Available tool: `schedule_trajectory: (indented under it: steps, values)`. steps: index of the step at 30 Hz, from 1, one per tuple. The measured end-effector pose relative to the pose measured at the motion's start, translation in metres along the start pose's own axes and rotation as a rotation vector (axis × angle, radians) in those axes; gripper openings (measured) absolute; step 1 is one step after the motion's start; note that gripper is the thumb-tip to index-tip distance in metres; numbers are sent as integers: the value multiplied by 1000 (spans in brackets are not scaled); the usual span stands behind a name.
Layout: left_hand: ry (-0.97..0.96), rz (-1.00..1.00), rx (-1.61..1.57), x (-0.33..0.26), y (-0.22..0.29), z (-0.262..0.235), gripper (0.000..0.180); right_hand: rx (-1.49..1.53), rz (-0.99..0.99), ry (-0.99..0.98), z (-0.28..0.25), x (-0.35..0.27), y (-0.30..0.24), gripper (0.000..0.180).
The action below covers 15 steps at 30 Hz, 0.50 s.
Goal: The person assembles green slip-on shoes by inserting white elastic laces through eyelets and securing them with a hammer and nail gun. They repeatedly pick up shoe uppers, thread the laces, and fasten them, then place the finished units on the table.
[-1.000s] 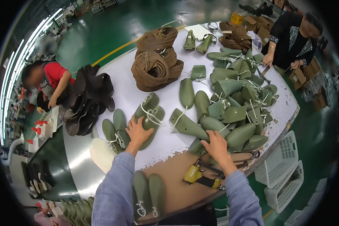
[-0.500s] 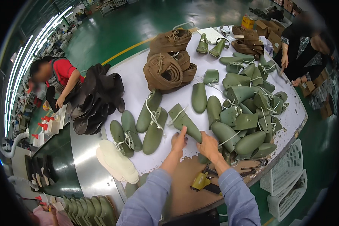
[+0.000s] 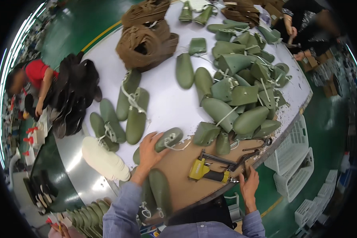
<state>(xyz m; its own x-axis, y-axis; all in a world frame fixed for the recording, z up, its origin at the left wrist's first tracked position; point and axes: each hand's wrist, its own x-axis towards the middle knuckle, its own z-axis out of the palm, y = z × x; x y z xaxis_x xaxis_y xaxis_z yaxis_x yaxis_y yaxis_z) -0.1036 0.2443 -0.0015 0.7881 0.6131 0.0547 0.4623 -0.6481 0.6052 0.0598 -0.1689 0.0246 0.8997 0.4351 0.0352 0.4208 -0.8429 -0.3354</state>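
Note:
My left hand (image 3: 150, 152) is closed over the middle of a green shoe last (image 3: 171, 137), whose holed end with a white cord points right. Two more green lasts (image 3: 160, 189) lie just below that hand, at the table's near edge. My right hand (image 3: 249, 184) is beside the near right table edge, fingers apart and slightly bent, with no object visible in its grasp. Close to its left lies a yellow and black staple gun (image 3: 198, 169). Dark-handled hand tools (image 3: 248, 156) rest just above the right hand.
A large heap of corded green lasts (image 3: 242, 95) covers the table's right side. Brown shoe uppers (image 3: 146, 43) are piled at the back, black uppers (image 3: 73, 91) at left. Cream insoles (image 3: 103, 160) lie near left. White crates (image 3: 291, 170) stand below right. Two people work across the table.
My hands have moved apart: the left to the near left, the right to the table edge by the tools. The last between both hands is no longer there. The view has shifted.

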Motion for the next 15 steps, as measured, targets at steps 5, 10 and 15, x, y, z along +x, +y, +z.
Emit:
schedule_trajectory:
  steps: [5, 10, 15]
  values:
    - [15, 109, -53, -3, -14, 11, 53, 192, -42, -121, -14, -14, 31, 53]
    - [66, 111, -52, -9, -19, 13, 53, 597, 78, -94, -37, -1, -79, 52]
    - [72, 141, -39, -7, -16, 6, 49, 622, -446, -174, 5, 49, -201, 50]
